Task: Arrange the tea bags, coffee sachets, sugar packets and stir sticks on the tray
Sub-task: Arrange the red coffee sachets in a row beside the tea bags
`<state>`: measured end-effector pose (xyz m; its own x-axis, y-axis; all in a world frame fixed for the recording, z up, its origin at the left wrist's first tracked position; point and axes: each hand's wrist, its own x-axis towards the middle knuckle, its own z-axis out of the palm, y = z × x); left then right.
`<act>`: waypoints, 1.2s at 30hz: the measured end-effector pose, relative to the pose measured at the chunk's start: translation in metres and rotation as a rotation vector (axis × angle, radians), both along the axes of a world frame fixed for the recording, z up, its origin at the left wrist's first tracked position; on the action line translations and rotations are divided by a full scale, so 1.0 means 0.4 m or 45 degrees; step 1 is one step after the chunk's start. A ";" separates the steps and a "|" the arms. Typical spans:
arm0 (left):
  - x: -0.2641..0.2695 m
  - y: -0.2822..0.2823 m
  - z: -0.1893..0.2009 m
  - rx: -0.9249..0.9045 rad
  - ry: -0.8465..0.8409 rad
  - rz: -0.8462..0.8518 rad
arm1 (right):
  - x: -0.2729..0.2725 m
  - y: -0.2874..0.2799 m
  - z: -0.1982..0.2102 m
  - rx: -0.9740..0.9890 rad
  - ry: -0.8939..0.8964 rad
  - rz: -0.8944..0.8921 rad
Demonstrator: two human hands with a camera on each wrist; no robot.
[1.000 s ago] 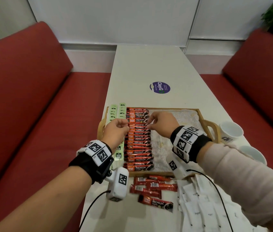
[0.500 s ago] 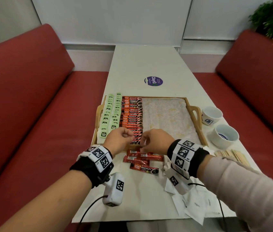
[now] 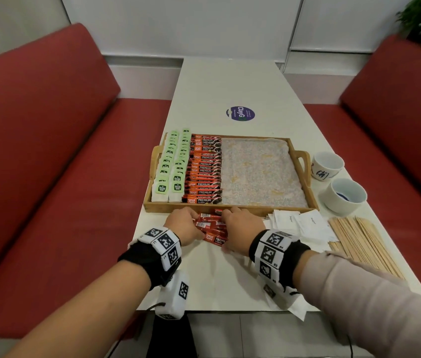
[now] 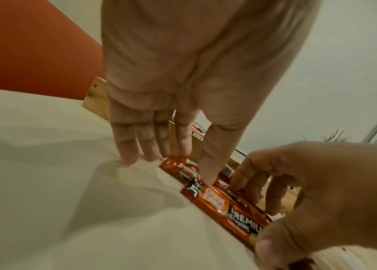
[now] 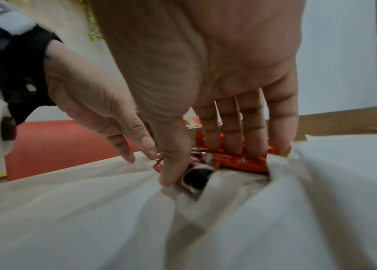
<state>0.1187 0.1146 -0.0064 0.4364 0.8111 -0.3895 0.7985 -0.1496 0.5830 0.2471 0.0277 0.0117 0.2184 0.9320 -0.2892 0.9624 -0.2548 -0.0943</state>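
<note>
A wooden tray holds two rows of green tea bags at its left and a row of red coffee sachets beside them; its right part shows only a paper liner. Several loose coffee sachets lie on the table just in front of the tray. My left hand touches their left ends, fingers straight, thumb on a sachet. My right hand arches over the pile, fingertips pressing on top and the thumb against the nearest sachet's end.
White sugar packets lie right of my hands, with wooden stir sticks beyond them near the table's right edge. Two white cups stand right of the tray. Red benches flank the table.
Both hands have left the coffee row in the tray and come back towards me, down onto the loose sachets in front of the tray.
</note>
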 end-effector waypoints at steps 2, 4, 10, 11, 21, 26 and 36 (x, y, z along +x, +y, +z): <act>0.001 -0.007 -0.006 -0.012 0.032 -0.008 | -0.005 0.000 -0.007 0.015 0.019 0.006; 0.002 -0.014 -0.013 -0.040 0.036 -0.018 | -0.010 0.002 -0.013 0.020 0.021 0.020; -0.003 -0.021 -0.024 -0.067 0.001 -0.011 | -0.022 0.011 -0.021 -0.004 0.074 0.067; -0.005 -0.020 -0.025 -0.073 -0.023 -0.006 | -0.023 0.012 -0.022 -0.009 0.081 0.079; -0.026 -0.003 -0.016 -0.185 -0.296 0.152 | -0.029 0.024 -0.036 -0.098 0.183 0.119; -0.014 -0.006 0.053 -0.244 -0.610 0.321 | -0.006 0.055 0.027 0.060 0.392 -0.066; 0.038 0.007 0.136 -0.664 -1.114 0.373 | 0.004 0.113 0.132 0.336 1.053 -0.157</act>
<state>0.1340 0.1175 0.0480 0.5475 0.7532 -0.3646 0.0338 0.4154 0.9090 0.2489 0.0729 0.0643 0.1378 0.9744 -0.1778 0.5263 -0.2241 -0.8203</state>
